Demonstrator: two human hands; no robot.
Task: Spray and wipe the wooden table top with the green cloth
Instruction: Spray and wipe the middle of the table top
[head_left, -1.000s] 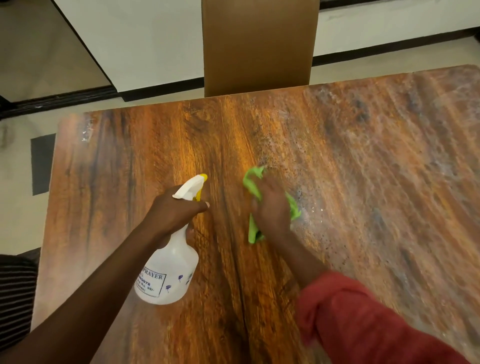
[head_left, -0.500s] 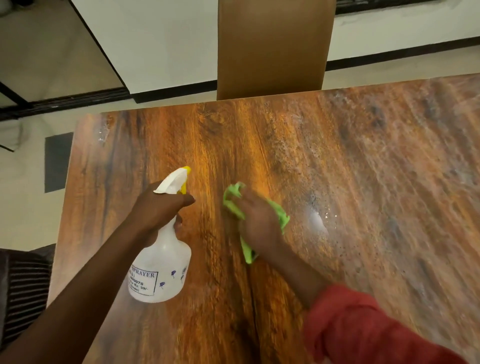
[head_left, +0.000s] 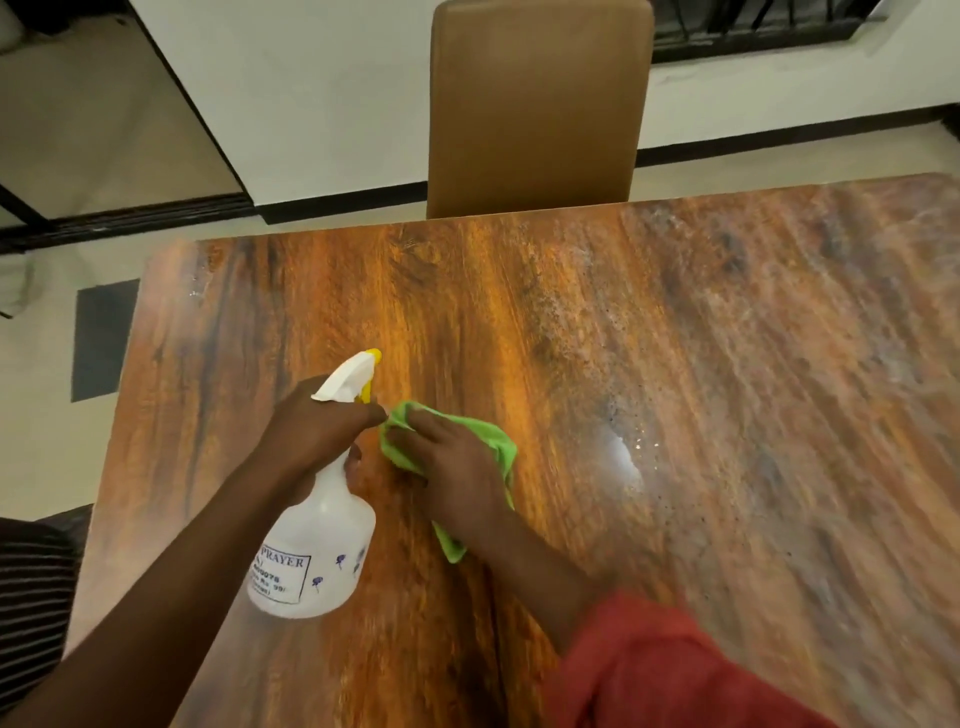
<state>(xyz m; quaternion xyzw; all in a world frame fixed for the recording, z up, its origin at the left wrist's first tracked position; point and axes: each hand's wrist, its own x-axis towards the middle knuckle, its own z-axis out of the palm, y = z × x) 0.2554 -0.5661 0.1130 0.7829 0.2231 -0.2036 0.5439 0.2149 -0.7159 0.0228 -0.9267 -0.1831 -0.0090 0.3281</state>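
Note:
The wooden table top (head_left: 727, 364) fills most of the view, glossy with dark grain. My left hand (head_left: 317, 426) grips the neck of a white spray bottle (head_left: 317, 551) with a yellow-tipped nozzle, held just above the table's left part. My right hand (head_left: 452, 467) presses flat on the green cloth (head_left: 498, 441), which lies on the wood right beside the bottle's trigger. The cloth's middle is hidden under my palm. A wet patch with droplets (head_left: 623, 457) shines to the right of the cloth.
A tan chair back (head_left: 535, 104) stands against the table's far edge. The table's left edge (head_left: 111, 441) drops to a pale floor with a dark mat (head_left: 101, 338). A striped fabric (head_left: 31, 592) sits at the lower left.
My right hand has slid the green cloth leftward across the wood, from beside the wet patch to close against my left hand. The bottle stays in my left hand.

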